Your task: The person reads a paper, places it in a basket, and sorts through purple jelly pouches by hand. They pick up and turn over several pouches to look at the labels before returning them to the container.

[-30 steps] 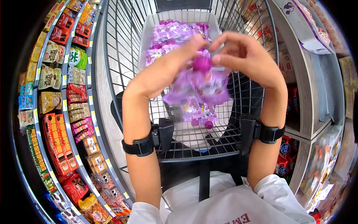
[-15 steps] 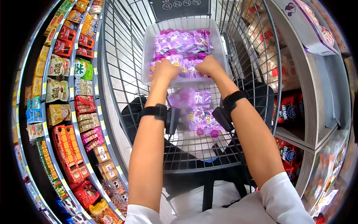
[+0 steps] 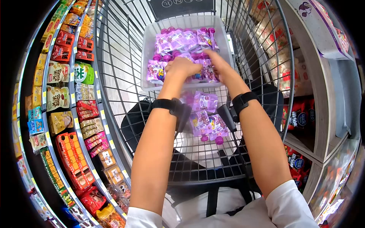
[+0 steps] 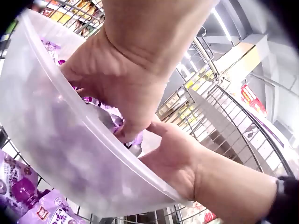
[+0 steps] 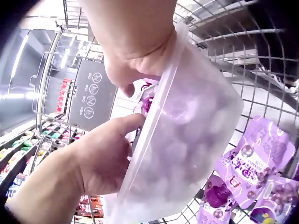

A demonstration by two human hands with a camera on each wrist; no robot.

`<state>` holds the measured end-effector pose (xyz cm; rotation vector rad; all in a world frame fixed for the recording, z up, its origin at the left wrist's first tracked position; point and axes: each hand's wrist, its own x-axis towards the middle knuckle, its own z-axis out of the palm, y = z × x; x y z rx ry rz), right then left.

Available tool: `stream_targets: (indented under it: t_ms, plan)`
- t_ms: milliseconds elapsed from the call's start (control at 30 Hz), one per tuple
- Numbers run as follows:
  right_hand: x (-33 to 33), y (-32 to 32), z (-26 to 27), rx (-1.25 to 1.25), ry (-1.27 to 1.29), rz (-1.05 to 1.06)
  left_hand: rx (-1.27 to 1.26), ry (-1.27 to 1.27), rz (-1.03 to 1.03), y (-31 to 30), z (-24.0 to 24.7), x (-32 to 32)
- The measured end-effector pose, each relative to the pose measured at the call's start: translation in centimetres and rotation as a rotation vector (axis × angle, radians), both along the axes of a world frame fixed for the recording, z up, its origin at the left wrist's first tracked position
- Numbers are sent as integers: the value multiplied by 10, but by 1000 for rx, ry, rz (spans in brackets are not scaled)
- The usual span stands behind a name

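In the head view, a frosted plastic bin (image 3: 149,81) in the shopping cart holds rows of purple jelly pouches (image 3: 156,72) with magenta caps. My left hand (image 3: 182,67) is inside the bin's front part, knuckles up, its fingers down among the front pouches. Just to its right, my right hand (image 3: 221,69) reaches in along the right side, with fingers by the caps. The bin wall and the pouches hide most fingertips in both wrist views; I cannot tell whether either hand grips a pouch. The left thumb (image 5: 133,122) stretches over the rim in the right wrist view.
Several loose pouches (image 3: 205,102) lie on the cart's wire floor, between the bin and the person. The cart's wire sides (image 3: 114,95) rise around both forearms. Snack shelves (image 3: 70,114) stand on the left, a wooden shelf unit (image 3: 323,114) on the right.
A second ago both hands were raised in front of the bin with a capped purple pouch. Half a second ago they were down in it, apart; since then the left hand has moved right, closer to the right.
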<state>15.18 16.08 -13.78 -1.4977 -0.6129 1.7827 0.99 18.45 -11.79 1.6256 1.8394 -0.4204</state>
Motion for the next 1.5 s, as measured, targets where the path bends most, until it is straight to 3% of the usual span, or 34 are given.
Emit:
stream_targets:
  t_ms: [33, 100, 200, 233, 300, 367, 400, 500, 533, 567, 633, 833, 967, 1033, 1100, 1233, 1300, 1367, 1433, 1500]
  plan:
    - [1, -1, -5, -7, 6, -4, -7, 6, -4, 2, -11, -1]
    - [5, 4, -13, -91, -112, 79, 88, -119, 218, 4, -28, -3]
    - [8, 3, -20, -106, -148, 146, 40, -235, 229, 15, -38, -24]
    - [7, 1, -22, -79, -131, 172, -45, -338, 222, 11, -22, -25]
    - [6, 4, -21, -98, -77, 191, -108, -307, 124, -3, 12, -21]
    - [8, 4, -20, -35, -88, 259, -179, -452, 401, -8, 32, -15]
    - [9, 4, -21, -33, -84, 253, -138, -505, 498, -4, 24, -20]
    - [7, 2, -18, -115, 88, 180, -109, -557, 462, 4, -4, -37]
    - [8, 1, -5, -153, 156, 154, -82, -525, 515, 7, -13, -34]
    - [8, 0, 4, -189, 222, 129, 93, -331, 506, 12, -30, -26]
    - [7, -1, -4, -177, 176, 137, 166, -335, 637, 12, -40, -16]
    - [8, 4, -11, -160, 21, 292, 105, -530, 669, 19, -56, -28]
    - [10, -3, 0, 79, -87, 313, 30, -737, 768, 9, -36, -33]
    - [9, -4, -3, 219, -150, 363, -154, -1068, 968, 13, -28, -38]
    - [3, -9, -14, 575, -303, 232, -119, -1115, 948, 10, -28, -38]
    - [2, -2, -13, 575, -331, 202, 64, -1145, 1008, -9, -9, -39]
    - [5, -8, 18, 598, -299, 199, 228, -1392, 1071, -33, 18, -35]
    - [6, -15, 48, 566, -16, 126, 233, -1511, 1084, -46, 33, -43]
    - [12, -21, 67, 528, 164, 86, 270, -1738, 903, -66, 60, -45]
    - [22, -35, 91, 329, 305, 41, 239, -1785, 937, -84, 77, -48]
